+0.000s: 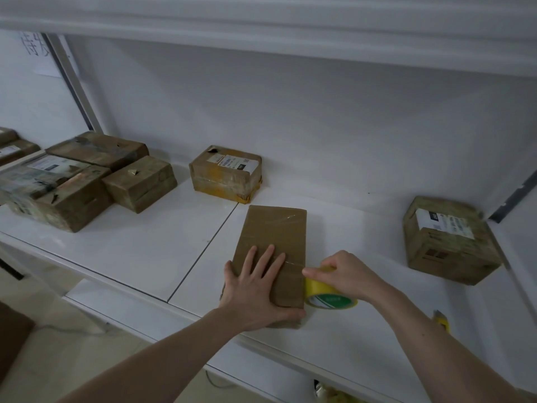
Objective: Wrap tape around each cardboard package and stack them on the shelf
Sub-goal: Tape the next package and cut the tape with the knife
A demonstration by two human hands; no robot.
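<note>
Left hand [258,283] lies flat, fingers spread and straight, pressing down on the near end of a flat cardboard package [276,245]; thumb hooks over its left edge. Right hand [345,274] curls round a yellow tape roll [328,295] held against the package's right edge at 3 o'clock, thumb and fingers pinching the roll's top. Package lies lengthwise on the white shelf [130,251], its near end almost at the shelf's front lip. Open shelf surface runs to 9 o'clock. At 11 o'clock, a labelled box [225,173] near the back wall; farther at 10 o'clock, a cluster of boxes [81,178], touching one another. At 2 o'clock, another labelled box [449,239], well apart.
</note>
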